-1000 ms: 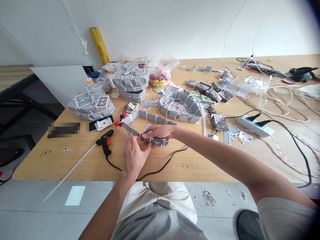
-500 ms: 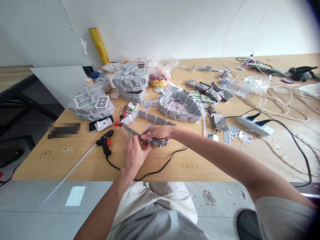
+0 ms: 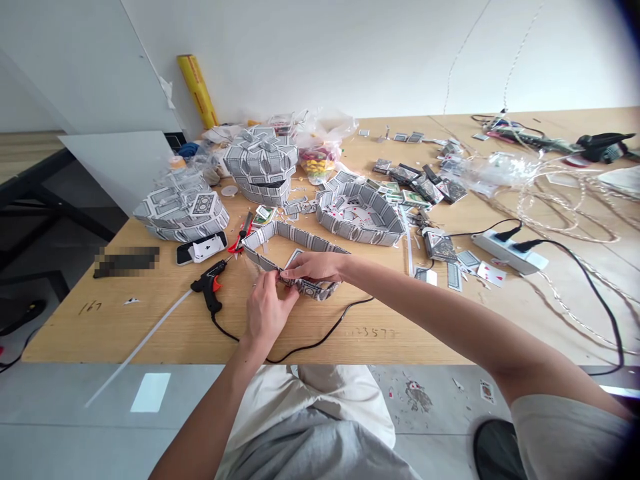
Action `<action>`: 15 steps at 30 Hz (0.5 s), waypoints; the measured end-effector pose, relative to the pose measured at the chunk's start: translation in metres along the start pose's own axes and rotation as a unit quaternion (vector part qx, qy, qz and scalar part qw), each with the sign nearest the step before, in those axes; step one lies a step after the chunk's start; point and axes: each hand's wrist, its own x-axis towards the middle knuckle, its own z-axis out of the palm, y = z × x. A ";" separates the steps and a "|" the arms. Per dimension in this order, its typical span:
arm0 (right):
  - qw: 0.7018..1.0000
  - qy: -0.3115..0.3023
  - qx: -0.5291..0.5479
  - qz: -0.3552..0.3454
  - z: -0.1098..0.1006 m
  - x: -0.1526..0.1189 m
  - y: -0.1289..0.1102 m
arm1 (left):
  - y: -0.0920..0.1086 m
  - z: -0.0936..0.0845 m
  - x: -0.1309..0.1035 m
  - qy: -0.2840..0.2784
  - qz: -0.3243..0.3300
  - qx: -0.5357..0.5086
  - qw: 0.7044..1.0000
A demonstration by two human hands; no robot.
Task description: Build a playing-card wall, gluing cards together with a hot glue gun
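A heart-shaped frame of playing cards [image 3: 295, 235] lies on the wooden table [image 3: 150, 320] in front of me. My left hand [image 3: 266, 310] pinches its near wall from the outside. My right hand [image 3: 313, 265] reaches across and presses the same wall from the inside, fingertips meeting the left ones. A black and orange glue gun [image 3: 210, 283] lies just left of my hands, a clear glue stick sticking out behind it and its black cord [image 3: 320, 340] curling under my arms.
Two finished card boxes [image 3: 260, 163] [image 3: 183, 207] and an open heart tray [image 3: 363, 215] stand behind. A phone [image 3: 200, 248], red scissors [image 3: 241, 235], loose cards [image 3: 430, 187], a power strip [image 3: 507, 251], wires [image 3: 565, 200] and a yellow roll [image 3: 199, 90] crowd the table.
Both hands have stayed on the frame's near wall, with only small shifts of the fingers. The view has dipped slightly.
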 end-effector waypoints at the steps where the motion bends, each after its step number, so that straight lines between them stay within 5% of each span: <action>1: 1.000 0.004 -0.003 -0.002 -0.001 0.001 0.002 | -0.001 0.000 0.000 -0.002 0.002 -0.003 1.000; 15: 1.000 0.011 -0.022 -0.002 -0.007 0.009 0.017 | -0.003 0.002 0.003 0.005 -0.017 -0.026 1.000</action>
